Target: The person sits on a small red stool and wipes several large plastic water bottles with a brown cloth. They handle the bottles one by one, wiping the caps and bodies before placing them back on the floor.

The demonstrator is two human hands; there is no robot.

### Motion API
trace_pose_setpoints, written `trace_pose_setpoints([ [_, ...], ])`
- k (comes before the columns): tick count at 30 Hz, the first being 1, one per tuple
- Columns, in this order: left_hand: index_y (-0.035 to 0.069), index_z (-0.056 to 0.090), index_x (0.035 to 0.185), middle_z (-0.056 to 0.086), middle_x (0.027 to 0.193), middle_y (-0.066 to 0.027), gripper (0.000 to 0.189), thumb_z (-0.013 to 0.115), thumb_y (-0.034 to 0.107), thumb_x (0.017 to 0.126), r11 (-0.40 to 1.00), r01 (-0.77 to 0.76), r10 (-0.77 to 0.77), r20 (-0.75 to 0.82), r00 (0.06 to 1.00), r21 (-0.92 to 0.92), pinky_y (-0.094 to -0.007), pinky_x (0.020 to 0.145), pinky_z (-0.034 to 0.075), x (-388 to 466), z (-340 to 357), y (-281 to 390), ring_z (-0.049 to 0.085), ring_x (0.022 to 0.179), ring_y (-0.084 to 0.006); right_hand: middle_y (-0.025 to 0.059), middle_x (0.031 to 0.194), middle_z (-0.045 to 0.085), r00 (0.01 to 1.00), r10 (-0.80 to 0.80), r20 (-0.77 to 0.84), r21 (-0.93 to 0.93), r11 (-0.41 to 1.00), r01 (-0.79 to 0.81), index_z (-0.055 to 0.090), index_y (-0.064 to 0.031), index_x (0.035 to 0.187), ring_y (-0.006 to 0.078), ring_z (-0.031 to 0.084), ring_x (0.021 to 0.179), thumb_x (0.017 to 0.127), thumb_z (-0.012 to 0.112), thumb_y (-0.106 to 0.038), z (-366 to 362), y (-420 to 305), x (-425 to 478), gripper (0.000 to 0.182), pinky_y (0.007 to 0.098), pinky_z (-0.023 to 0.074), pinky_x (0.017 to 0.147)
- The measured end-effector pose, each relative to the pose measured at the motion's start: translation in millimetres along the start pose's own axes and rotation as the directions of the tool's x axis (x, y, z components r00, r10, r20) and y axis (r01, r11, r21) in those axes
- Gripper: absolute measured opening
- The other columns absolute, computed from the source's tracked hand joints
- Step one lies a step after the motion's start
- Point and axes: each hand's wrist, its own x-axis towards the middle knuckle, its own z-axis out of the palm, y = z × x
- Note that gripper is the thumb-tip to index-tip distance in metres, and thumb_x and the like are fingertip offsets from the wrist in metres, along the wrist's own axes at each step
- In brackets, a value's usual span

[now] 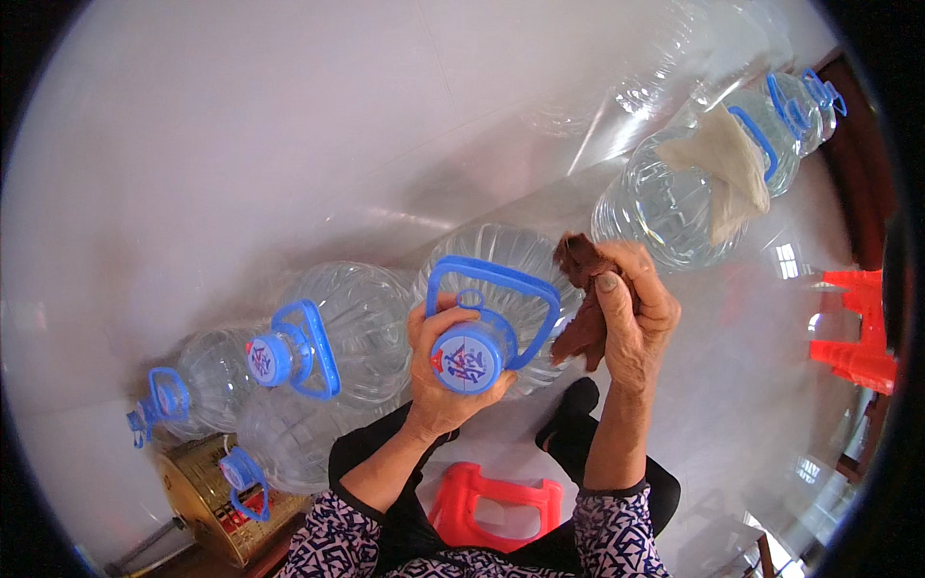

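Note:
My left hand grips the neck of a large clear plastic water bottle, just under its blue cap. The bottle stands on the floor before me, its blue handle raised around the neck. In my right hand is a crumpled brown cloth, held at the bottle's right side. Whether the cloth touches the bottle, I cannot tell. Close by on the left stands another large bottle with a blue cap and handle.
More bottles stand at the left, beside a gold-coloured container. At the upper right, a pale cloth lies over a large bottle, with several others behind. A red plastic stool is between my legs; red plastic furniture stands at the far right.

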Motion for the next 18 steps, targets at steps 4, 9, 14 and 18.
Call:
trace_pose_setpoints([
  [4, 0.011, 0.049, 0.118, 0.038, 0.124, -0.0150, 0.075, 0.087, 0.013, 0.053, 0.998, 0.040, -0.038, -0.049, 0.998, 0.039, -0.0428, 0.101, 0.036, 1.4, 1.8, 8.7, 0.040, 0.120, -0.0322, 0.0041, 0.093, 0.062, 0.789, -0.421, 0.448, -0.414, 0.685, 0.600, 0.071, -0.0098, 0.090, 0.0215, 0.057, 0.086, 0.066, 0.068, -0.003, 42.0, -22.4, 31.6, 0.025, 0.0333, 0.0479, 0.076],
  [9, 0.008, 0.050, 0.115, 0.041, 0.123, -0.0153, 0.072, 0.087, 0.015, 0.054, 1.000, 0.012, -0.011, -0.058, 0.998, 0.027, -0.0431, 0.102, 0.035, 4.0, 4.9, 15.1, 0.041, 0.120, -0.0313, 0.0005, 0.091, 0.061, 0.740, -0.400, 0.541, -0.585, 0.454, 0.672, 0.070, -0.0161, 0.090, 0.0219, 0.057, 0.082, 0.061, 0.070, -0.009, 54.7, -0.3, 29.3, 0.030, 0.0341, 0.0487, 0.070],
  [14, 0.009, 0.051, 0.115, 0.041, 0.121, -0.0144, 0.072, 0.086, 0.013, 0.052, 1.000, 0.019, -0.019, -0.032, 0.999, -0.005, -0.0435, 0.100, 0.037, 2.5, -1.1, 9.4, 0.043, 0.118, -0.0311, 0.0030, 0.093, 0.064, 0.845, -0.388, 0.369, -0.611, 0.584, 0.535, 0.069, -0.0143, 0.096, 0.0244, 0.059, 0.080, 0.065, 0.068, -0.006, 17.3, 24.6, 15.0, 0.032, 0.0334, 0.0499, 0.069],
  [18, 0.009, 0.049, 0.117, 0.042, 0.122, -0.0134, 0.075, 0.085, 0.011, 0.051, 1.000, 0.008, -0.008, -0.023, 1.000, -0.005, -0.0423, 0.099, 0.039, 3.4, 0.4, 9.2, 0.046, 0.116, -0.0291, 0.0057, 0.085, 0.067, 0.990, -0.014, 0.139, -0.322, 0.945, 0.058, 0.068, -0.0062, 0.101, 0.0173, 0.061, 0.076, 0.080, 0.063, -0.001, -6.1, 25.5, -7.7, 0.022, 0.0322, 0.0502, 0.065],
])
